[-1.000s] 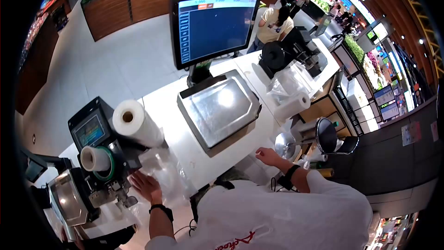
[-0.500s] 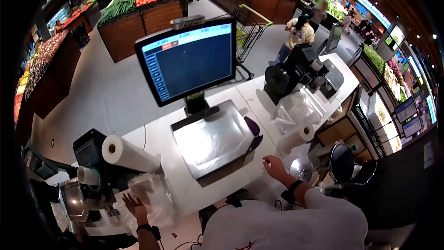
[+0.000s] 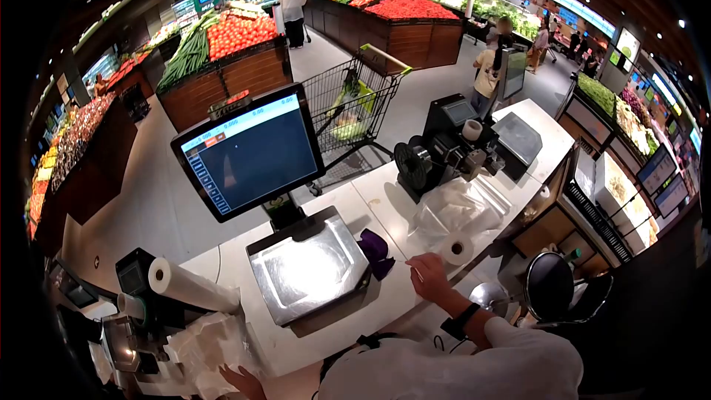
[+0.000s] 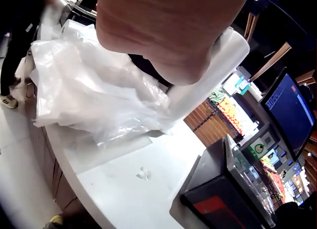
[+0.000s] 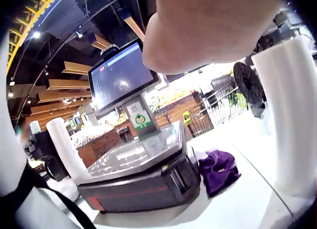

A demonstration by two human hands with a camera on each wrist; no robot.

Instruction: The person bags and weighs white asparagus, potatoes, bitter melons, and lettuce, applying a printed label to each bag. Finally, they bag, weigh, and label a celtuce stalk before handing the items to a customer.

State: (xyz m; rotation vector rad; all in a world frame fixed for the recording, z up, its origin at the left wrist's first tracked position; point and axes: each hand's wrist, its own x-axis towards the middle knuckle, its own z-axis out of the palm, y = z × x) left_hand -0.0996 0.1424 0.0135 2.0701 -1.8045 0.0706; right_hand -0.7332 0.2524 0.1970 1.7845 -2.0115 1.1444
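My left hand (image 3: 243, 383), fingers spread, is at the near edge of a heap of clear plastic bags (image 3: 206, 347), with nothing in its grasp. Those bags (image 4: 94, 90) lie crumpled on the counter in the left wrist view, beside a thick white bag roll (image 4: 218, 73). Above the counter's right part, my right hand (image 3: 429, 278) is loosely bent and holds nothing. Closest to it are a bunched purple cloth (image 3: 375, 253) and another bag roll (image 3: 456, 248). The cloth (image 5: 218, 172) lies beside the weighing scale (image 5: 143, 182) in the right wrist view. Only the heel of each hand shows in the wrist views.
A metal scale pan (image 3: 307, 267) with a tilted screen (image 3: 252, 152) stands mid-counter. More plastic bags (image 3: 459, 211) and a black label machine (image 3: 452, 137) are at the right. Beyond the counter stands a shopping cart (image 3: 352, 104). Round metal pans (image 3: 549, 285) sit low at the right.
The head view has swung, bringing the shopping cart in fully. My left hand has left the label machine at the left for the bags' near edge. My right hand has reached forward towards the purple cloth.
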